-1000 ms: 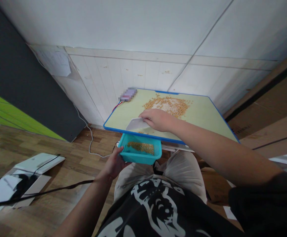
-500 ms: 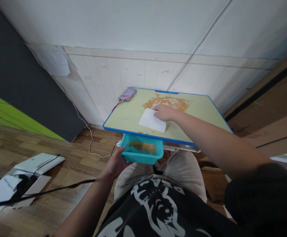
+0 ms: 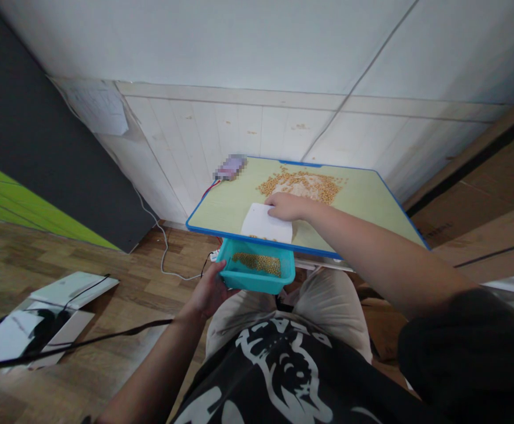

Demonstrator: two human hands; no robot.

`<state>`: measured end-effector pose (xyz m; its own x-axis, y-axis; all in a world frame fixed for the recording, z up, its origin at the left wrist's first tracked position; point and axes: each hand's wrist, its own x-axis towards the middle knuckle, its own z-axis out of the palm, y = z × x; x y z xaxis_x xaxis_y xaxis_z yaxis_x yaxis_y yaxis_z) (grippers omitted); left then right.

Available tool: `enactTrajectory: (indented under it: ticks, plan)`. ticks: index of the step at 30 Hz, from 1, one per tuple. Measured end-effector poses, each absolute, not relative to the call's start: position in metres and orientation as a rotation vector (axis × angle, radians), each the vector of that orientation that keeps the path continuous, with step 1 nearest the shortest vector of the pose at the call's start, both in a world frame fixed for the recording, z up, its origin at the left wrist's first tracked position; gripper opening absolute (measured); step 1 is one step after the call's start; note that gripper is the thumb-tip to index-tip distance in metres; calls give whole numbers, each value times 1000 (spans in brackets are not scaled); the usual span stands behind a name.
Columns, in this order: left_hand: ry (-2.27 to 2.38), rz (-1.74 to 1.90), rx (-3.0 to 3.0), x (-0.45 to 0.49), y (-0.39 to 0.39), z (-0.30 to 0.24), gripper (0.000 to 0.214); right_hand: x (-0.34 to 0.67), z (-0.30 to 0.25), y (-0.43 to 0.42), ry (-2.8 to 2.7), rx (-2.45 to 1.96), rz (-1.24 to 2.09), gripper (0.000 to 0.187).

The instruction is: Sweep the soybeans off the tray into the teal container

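Closest to my camera are the wearer's black printed shirt (image 3: 278, 377) and pale trousers (image 3: 327, 306). Just ahead of them, I have the left hand (image 3: 212, 290) grasping the left end of a turquoise rectangular plastic bin (image 3: 257, 283), thumb by its rim. Small yellow round beans (image 3: 257, 263) lie across the bin's floor, to the right of that hand.

Farther out, the right hand (image 3: 288, 207) pinches a thin white sheet (image 3: 263, 224) by its upper right part; the sheet's lower edge is near the front rim, though I can't tell whether it touches. A few loose beans (image 3: 257, 237) sit by that edge. Under the right hand spreads a pale yellow-green tabletop (image 3: 371, 206) with blue edging, and the bin is just below its near side. Beyond the right hand is a scattered ring of yellow beans (image 3: 330, 191) around a whitish patch (image 3: 303, 187); to its far left, a blurred lilac block (image 3: 231, 167) with red and blue wires.

Well left of the left hand, an open white box (image 3: 69, 288) rests on wood-plank flooring (image 3: 151, 247). Brown cardboard boxes (image 3: 481, 194) stand right of the right hand. Behind everything, I see a whitish wall (image 3: 239, 47) crossed by a grey cable (image 3: 362, 73).
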<state>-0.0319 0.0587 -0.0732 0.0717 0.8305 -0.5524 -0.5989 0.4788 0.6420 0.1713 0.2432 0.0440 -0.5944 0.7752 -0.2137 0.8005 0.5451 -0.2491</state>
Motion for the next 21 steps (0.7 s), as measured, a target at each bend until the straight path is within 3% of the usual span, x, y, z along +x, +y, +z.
enactTrajectory:
  ticks: [13,21]
  plan:
    - [1036,1085,282,-28,59,-72,47,168,49,240,2656,1363,-526,39]
    - [1068,1065,311,-30,60,-77,56,172,44,233,2627,1361,-548,39]
